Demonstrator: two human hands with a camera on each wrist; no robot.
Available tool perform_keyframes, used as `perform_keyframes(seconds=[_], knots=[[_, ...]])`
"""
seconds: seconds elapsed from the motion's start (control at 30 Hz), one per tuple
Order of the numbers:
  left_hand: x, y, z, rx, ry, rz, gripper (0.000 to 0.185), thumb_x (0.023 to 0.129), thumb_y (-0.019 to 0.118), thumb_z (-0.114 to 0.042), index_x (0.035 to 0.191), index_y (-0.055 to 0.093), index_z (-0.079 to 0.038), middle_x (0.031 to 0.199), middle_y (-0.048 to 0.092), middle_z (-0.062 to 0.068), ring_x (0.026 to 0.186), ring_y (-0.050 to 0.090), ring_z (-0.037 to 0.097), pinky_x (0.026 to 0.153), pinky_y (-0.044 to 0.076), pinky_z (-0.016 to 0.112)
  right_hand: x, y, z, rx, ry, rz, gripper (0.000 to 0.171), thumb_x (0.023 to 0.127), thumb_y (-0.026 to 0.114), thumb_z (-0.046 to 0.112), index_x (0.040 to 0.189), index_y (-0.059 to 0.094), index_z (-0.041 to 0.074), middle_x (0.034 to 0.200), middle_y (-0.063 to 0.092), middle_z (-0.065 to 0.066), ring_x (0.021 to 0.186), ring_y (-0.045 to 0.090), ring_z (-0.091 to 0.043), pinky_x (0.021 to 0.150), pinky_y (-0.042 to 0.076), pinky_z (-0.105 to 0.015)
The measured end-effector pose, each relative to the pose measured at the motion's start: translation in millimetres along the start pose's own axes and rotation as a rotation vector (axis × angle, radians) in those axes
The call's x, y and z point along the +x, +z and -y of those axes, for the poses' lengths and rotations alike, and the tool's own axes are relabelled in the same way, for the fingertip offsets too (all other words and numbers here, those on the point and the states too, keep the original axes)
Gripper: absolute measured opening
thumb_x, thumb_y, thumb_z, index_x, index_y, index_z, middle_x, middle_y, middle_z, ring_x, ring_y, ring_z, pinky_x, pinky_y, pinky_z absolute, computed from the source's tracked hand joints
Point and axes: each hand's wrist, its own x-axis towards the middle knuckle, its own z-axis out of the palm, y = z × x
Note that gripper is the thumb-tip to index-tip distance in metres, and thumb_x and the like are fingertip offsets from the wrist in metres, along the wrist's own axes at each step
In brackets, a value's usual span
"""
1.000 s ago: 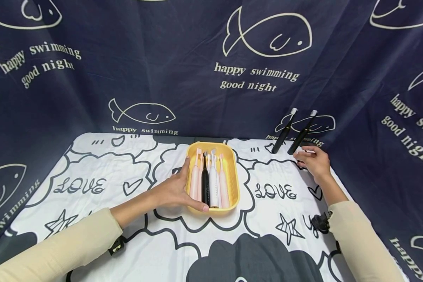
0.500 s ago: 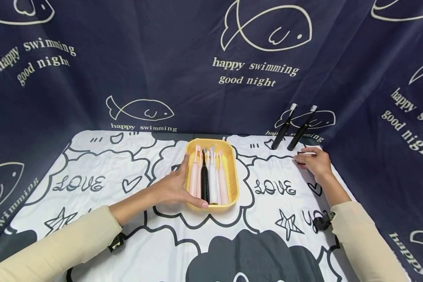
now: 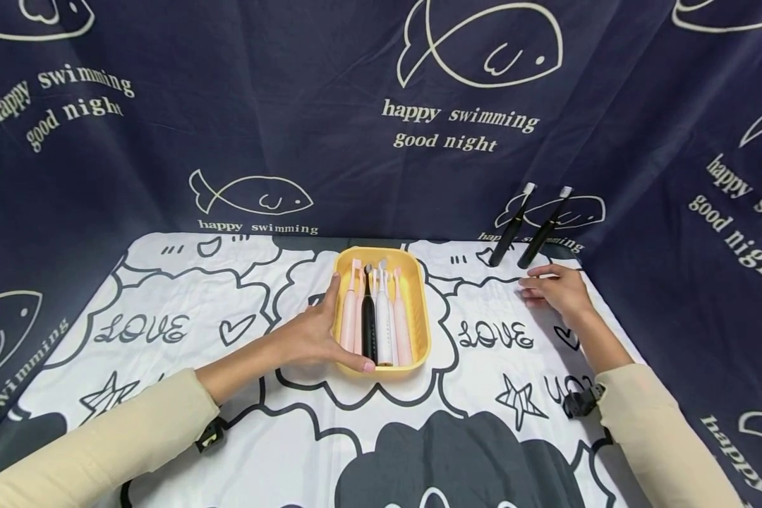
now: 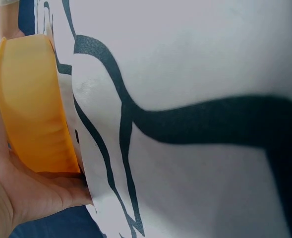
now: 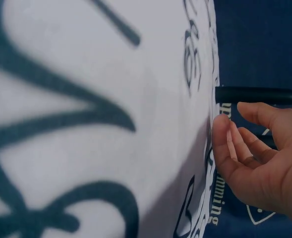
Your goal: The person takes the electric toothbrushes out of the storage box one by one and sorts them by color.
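A yellow tray sits mid-table holding several electric toothbrushes side by side: pink ones, a black one and a white one. My left hand grips the tray's left side, thumb hooked round the front corner; the left wrist view shows the palm against the tray wall. Two black toothbrushes lean upright against the backdrop at the back right. My right hand rests on the cloth just in front of them, fingers loosely curled, holding nothing, a black handle just beyond the fingertips.
A white cloth with black cartoon outlines covers the table. Dark blue fabric with fish prints hangs close behind and on both sides. The table's right edge runs near my right forearm.
My right hand has slid a little to the left, away from the base of the leaning black toothbrushes. The left hand stays on the tray.
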Motion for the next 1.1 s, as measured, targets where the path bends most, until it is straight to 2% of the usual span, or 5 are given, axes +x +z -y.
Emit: perform_keyframes(seconds=[0.13, 0.37, 0.63, 1.1], knots=[[0.2, 0.2, 1.3, -0.008, 0.000, -0.002, 0.183, 0.057, 0.104, -0.077, 0.181, -0.019, -0.021, 0.176, 0.043, 0.029, 0.156, 0.054, 0.039, 0.129, 0.046, 0.058, -1.9, 3.4, 3.0, 0.003, -0.005, 0.035, 0.044, 0.107, 0.075, 0.009, 0.142, 0.057, -0.011, 0.080, 0.081, 0.014, 0.075, 0.079, -0.001, 0.074, 0.068, -0.026], [-0.1, 1.8, 2.0, -0.037, -0.004, 0.003, 0.183, 0.057, 0.105, -0.075, 0.181, -0.019, -0.022, 0.177, 0.041, 0.031, 0.158, 0.051, 0.040, 0.131, 0.043, 0.059, -8.4, 13.9, 9.7, -0.033, -0.009, 0.060, 0.054, 0.108, 0.074, 0.011, 0.151, 0.055, -0.013, 0.087, 0.082, 0.013, 0.080, 0.081, -0.002, 0.079, 0.069, -0.027], [-1.0, 0.8, 2.1, -0.031, -0.007, -0.003, 0.182, 0.057, 0.105, -0.076, 0.181, -0.018, -0.022, 0.178, 0.038, 0.032, 0.160, 0.049, 0.043, 0.130, 0.043, 0.060, -12.4, 25.3, 18.5, -0.035, -0.038, 0.081, 0.056, 0.109, 0.073, 0.014, 0.154, 0.053, -0.013, 0.089, 0.081, 0.011, 0.083, 0.080, -0.004, 0.082, 0.069, -0.029], [-1.2, 0.6, 2.7, -0.031, 0.009, -0.008, 0.182, 0.057, 0.104, -0.076, 0.181, -0.017, -0.021, 0.176, 0.042, 0.033, 0.158, 0.051, 0.044, 0.129, 0.045, 0.060, -25.8, 48.0, 30.5, -0.033, -0.088, 0.115, 0.054, 0.107, 0.077, 0.014, 0.149, 0.057, -0.015, 0.095, 0.084, 0.003, 0.085, 0.082, -0.009, 0.082, 0.070, -0.032]])
